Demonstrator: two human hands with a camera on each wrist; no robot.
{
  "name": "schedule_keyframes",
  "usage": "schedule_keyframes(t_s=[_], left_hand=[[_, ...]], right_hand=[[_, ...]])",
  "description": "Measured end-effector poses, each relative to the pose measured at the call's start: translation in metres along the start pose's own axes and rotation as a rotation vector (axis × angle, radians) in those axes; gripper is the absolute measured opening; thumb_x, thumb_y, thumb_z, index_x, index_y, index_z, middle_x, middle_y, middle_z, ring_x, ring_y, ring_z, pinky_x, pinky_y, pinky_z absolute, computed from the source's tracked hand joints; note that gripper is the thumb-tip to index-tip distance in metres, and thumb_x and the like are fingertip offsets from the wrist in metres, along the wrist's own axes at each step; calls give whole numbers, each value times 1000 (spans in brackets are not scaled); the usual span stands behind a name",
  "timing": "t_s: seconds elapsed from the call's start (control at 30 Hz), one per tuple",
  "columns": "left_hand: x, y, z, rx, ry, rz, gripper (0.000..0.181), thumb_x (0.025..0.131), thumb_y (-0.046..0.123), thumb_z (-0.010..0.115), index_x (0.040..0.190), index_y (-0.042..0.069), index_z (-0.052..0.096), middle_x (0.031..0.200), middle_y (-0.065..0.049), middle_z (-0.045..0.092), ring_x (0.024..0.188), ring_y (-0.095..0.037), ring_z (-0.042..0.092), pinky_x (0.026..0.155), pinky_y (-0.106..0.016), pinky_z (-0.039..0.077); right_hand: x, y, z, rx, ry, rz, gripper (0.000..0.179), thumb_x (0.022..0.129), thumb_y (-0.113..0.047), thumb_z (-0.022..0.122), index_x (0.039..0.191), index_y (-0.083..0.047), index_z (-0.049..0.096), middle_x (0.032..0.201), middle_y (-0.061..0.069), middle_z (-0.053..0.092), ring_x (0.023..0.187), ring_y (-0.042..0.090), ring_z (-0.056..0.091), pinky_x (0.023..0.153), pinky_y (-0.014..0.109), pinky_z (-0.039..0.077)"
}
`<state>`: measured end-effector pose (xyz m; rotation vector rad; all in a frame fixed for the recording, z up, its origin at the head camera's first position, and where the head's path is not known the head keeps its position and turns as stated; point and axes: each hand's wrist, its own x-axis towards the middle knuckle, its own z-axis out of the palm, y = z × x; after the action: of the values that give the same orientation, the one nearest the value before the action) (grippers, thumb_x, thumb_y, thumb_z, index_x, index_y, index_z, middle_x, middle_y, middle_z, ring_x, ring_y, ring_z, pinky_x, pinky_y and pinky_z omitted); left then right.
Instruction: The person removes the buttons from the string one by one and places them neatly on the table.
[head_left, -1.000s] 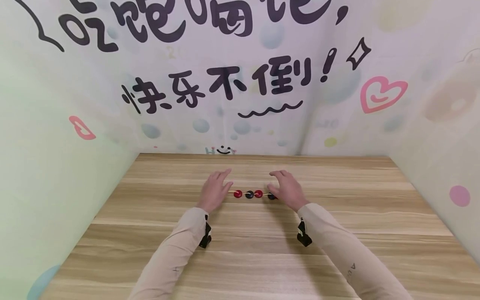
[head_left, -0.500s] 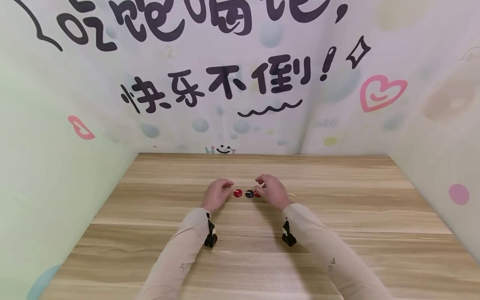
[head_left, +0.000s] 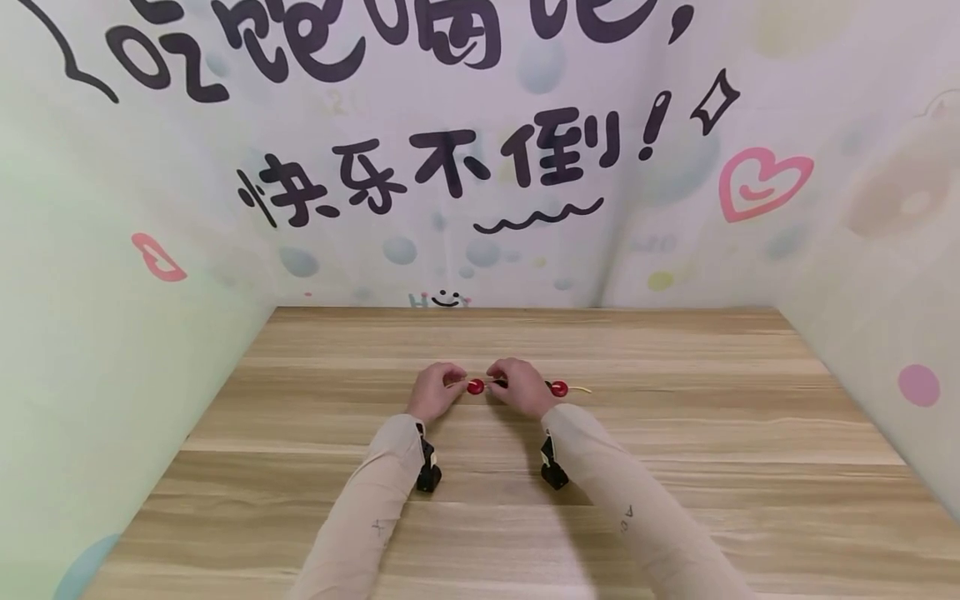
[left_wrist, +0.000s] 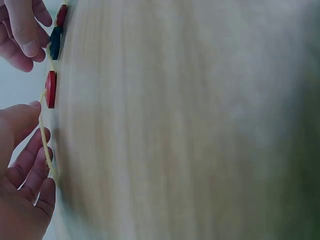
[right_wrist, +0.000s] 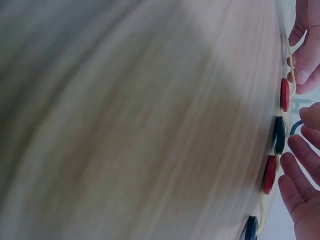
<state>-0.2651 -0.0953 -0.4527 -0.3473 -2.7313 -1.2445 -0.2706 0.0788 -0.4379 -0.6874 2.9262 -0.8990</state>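
A pale yellow cord (head_left: 579,389) threaded with red and dark blue round discs lies across the wooden table. My left hand (head_left: 438,391) pinches the cord just left of a red disc (head_left: 476,387); in the left wrist view, the cord runs down past its other fingers (left_wrist: 35,165). My right hand (head_left: 521,387) hovers over the middle of the string, its fingers loosely bent beside a dark blue disc (right_wrist: 279,135). A gap shows between its thumb and fingers in the right wrist view. The hand hides part of the string from the head view; another red disc (head_left: 559,388) shows at its right.
A wood-grain table top (head_left: 480,533) spreads around the string. A printed cloth wall (head_left: 525,258) with writing and bubbles stands behind its far edge, and pale walls rise at both sides. A black wrist camera (head_left: 554,467) hangs under the right sleeve; the left has one too.
Both hands have come closer together, the right sliding leftward along the string and uncovering its right end. My left thumb and fingers have drawn together on the cord. The string stays in place.
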Motion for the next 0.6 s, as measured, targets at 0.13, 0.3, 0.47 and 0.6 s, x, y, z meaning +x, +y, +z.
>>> schedule_keyframes(t_s=[0.13,0.3,0.47,0.6], left_hand=[[1,-6,4,13,8,-2,10,77,8,68,85,2,66,84,-8,61,78,-20,53,71,-33,42],[3,-9,5,3,2,11,10,76,8,68,84,2,67,81,-7,61,72,-17,48,64,-28,39],[2,-7,1,-71,-16,-27,9,76,6,68,83,0,67,75,-6,59,66,-13,47,60,-23,38],[2,-6,0,-96,-27,-56,9,76,7,68,81,-1,66,72,-5,59,64,-11,47,59,-21,38]], right_hand=[[3,1,4,12,-10,3,20,82,-10,63,99,-1,62,95,9,60,91,21,54,81,34,44],[8,5,11,12,12,-12,13,80,-11,64,91,-2,65,86,6,59,82,18,52,77,32,44],[11,9,17,1,27,-13,9,79,-12,65,84,-5,67,81,3,57,77,17,48,73,31,41],[12,10,20,6,37,-10,9,78,-12,66,84,-5,67,80,4,55,77,18,47,72,32,39]])
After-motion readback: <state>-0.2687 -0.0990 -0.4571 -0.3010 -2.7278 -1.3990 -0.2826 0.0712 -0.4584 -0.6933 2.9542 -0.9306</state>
